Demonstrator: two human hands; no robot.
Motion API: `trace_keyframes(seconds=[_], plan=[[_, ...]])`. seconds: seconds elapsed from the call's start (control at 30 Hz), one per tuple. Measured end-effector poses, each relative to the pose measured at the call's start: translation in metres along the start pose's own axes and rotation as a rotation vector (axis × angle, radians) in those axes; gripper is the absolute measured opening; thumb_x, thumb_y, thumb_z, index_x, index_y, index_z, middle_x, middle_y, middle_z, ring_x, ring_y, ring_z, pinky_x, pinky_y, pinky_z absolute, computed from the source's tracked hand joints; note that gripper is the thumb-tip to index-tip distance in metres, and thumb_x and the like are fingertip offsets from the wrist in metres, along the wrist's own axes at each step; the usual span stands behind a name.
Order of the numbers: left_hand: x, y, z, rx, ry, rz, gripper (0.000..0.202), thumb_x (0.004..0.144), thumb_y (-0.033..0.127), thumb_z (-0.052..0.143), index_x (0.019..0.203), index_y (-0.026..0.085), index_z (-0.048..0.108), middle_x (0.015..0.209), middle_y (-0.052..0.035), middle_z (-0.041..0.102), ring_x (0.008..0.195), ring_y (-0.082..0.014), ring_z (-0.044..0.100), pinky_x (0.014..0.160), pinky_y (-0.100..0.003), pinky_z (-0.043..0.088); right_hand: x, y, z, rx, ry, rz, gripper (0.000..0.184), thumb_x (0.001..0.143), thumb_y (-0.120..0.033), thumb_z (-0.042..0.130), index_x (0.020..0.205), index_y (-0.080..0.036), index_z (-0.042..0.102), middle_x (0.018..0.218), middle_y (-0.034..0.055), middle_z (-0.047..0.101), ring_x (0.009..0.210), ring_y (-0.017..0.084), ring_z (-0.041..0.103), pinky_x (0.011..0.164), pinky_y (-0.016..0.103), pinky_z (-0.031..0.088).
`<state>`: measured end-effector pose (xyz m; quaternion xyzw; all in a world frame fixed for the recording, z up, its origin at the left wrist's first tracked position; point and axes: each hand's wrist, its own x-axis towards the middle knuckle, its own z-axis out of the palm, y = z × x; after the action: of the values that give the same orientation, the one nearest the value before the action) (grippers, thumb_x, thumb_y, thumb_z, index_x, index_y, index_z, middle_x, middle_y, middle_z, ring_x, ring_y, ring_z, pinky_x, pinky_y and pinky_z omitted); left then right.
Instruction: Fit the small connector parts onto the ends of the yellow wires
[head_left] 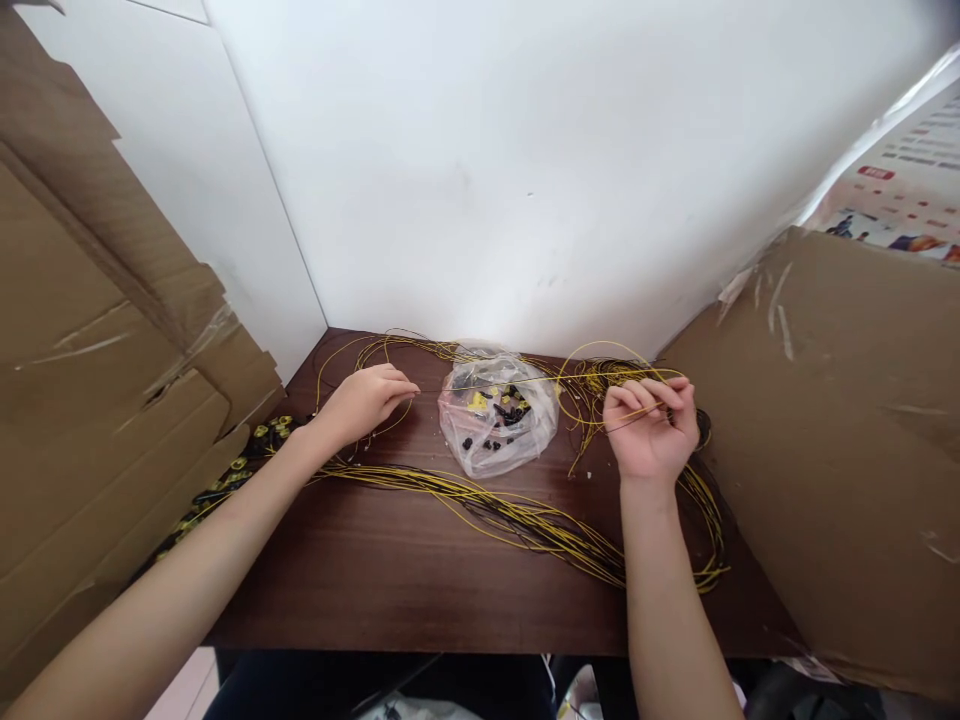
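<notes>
A thin yellow-and-black wire stretches between my two hands above the table. My left hand pinches one part of it, fingertips pressed together. On the other side my right hand has its palm turned up and its curled fingers closed on the wire, which loops around behind them. Beneath the stretched wire sits a clear plastic bag holding several small black and yellow pieces. A long bundle of yellow and black wires runs across the table in front of both hands, passing behind my right forearm.
More tangled wire lies at the back right. Black and yellow connectors are piled at the left edge. Cardboard walls stand left and right of the dark wooden table, and a white wall rises behind.
</notes>
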<state>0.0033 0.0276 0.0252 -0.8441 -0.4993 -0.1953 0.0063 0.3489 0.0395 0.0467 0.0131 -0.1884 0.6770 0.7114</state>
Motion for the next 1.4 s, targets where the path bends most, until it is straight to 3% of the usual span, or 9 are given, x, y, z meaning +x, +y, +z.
trace_keyframes(seconds=[0.27, 0.43, 0.53, 0.63, 0.73, 0.9, 1.1, 1.27, 1.4], plan=[[-0.005, 0.000, -0.009, -0.008, 0.035, -0.119, 0.031, 0.088, 0.032, 0.043, 0.093, 0.022, 0.071, 0.092, -0.0041, 0.071, 0.089, -0.0202, 0.060, 0.077, -0.031, 0.047, 0.006, -0.029, -0.020, 0.031, 0.259, -0.192, 0.011, 0.073, -0.016, 0.059, 0.079, -0.021, 0.051, 0.050, -0.0120, 0.051, 0.042, 0.004, 0.041, 0.048, 0.019, 0.040], [-0.005, 0.012, -0.011, -0.058, 0.038, -0.133, 0.031, 0.088, 0.034, 0.044, 0.092, 0.021, 0.071, 0.087, -0.0040, 0.072, 0.080, -0.0181, 0.063, 0.071, -0.028, 0.047, 0.011, -0.033, -0.031, -0.415, 0.598, -0.234, 0.009, 0.076, -0.021, 0.057, 0.081, -0.020, 0.050, 0.058, -0.0104, 0.051, 0.039, 0.002, 0.040, 0.042, 0.016, 0.039], [-0.003, 0.024, -0.010, -0.081, 0.025, -0.166, 0.029, 0.087, 0.034, 0.046, 0.091, 0.020, 0.071, 0.081, -0.0038, 0.072, 0.075, -0.0181, 0.064, 0.067, -0.027, 0.045, 0.011, -0.028, -0.028, -0.622, 0.785, -0.376, 0.011, 0.081, -0.020, 0.049, 0.093, -0.020, 0.047, 0.085, -0.0016, 0.060, 0.058, 0.004, 0.057, 0.047, 0.017, 0.046], [-0.001, 0.036, -0.010, -0.121, 0.030, -0.212, 0.028, 0.086, 0.035, 0.048, 0.081, 0.021, 0.072, 0.073, -0.0018, 0.071, 0.068, -0.0168, 0.063, 0.064, -0.026, 0.043, 0.009, -0.022, -0.021, -0.755, 0.752, -0.535, 0.039, 0.080, -0.019, 0.050, 0.115, -0.024, 0.033, 0.106, 0.0042, 0.057, 0.085, 0.010, 0.064, 0.064, 0.024, 0.054], [0.003, 0.046, -0.009, -0.170, 0.036, -0.281, 0.029, 0.085, 0.037, 0.050, 0.073, 0.021, 0.071, 0.066, 0.0001, 0.070, 0.056, -0.0140, 0.058, 0.057, -0.024, 0.038, 0.008, -0.015, -0.016, -1.013, 0.637, -0.612, 0.062, 0.077, -0.021, 0.055, 0.127, -0.027, 0.017, 0.106, 0.0034, 0.057, 0.085, 0.012, 0.064, 0.069, 0.028, 0.053], [0.009, 0.054, -0.010, -0.243, 0.024, -0.360, 0.026, 0.081, 0.036, 0.055, 0.071, 0.020, 0.072, 0.059, 0.0008, 0.068, 0.048, -0.0128, 0.052, 0.053, -0.024, 0.035, 0.009, -0.011, -0.021, -1.515, 0.516, -0.619, 0.050, 0.075, -0.024, 0.059, 0.118, -0.020, 0.036, 0.088, 0.0015, 0.057, 0.075, 0.014, 0.057, 0.074, 0.034, 0.050], [0.011, 0.053, -0.006, -0.259, 0.038, -0.395, 0.027, 0.081, 0.035, 0.054, 0.068, 0.018, 0.072, 0.054, 0.0004, 0.066, 0.049, -0.0130, 0.053, 0.055, -0.024, 0.036, 0.003, -0.027, -0.023, -1.899, 0.729, -1.019, 0.044, 0.063, -0.014, 0.066, 0.104, -0.017, 0.051, 0.116, 0.0147, 0.044, 0.116, 0.030, 0.037, 0.102, 0.055, 0.025], [0.010, 0.056, 0.006, -0.230, 0.016, -0.380, 0.028, 0.083, 0.035, 0.053, 0.079, 0.017, 0.073, 0.068, -0.0045, 0.069, 0.060, -0.0157, 0.059, 0.058, -0.024, 0.038, -0.004, -0.005, -0.004, -2.021, 0.337, -1.201, 0.027, 0.074, -0.011, 0.055, 0.100, -0.018, 0.055, 0.116, 0.0148, 0.047, 0.117, 0.031, 0.041, 0.100, 0.055, 0.029], [0.010, 0.066, 0.018, -0.247, 0.062, -0.286, 0.022, 0.084, 0.028, 0.054, 0.088, 0.018, 0.073, 0.083, -0.0062, 0.069, 0.072, -0.0167, 0.060, 0.065, -0.025, 0.041, -0.019, 0.048, 0.011, -1.917, -0.300, -0.756, 0.022, 0.086, -0.010, 0.040, 0.096, -0.020, 0.057, 0.103, 0.0084, 0.058, 0.103, 0.020, 0.054, 0.092, 0.041, 0.043]])
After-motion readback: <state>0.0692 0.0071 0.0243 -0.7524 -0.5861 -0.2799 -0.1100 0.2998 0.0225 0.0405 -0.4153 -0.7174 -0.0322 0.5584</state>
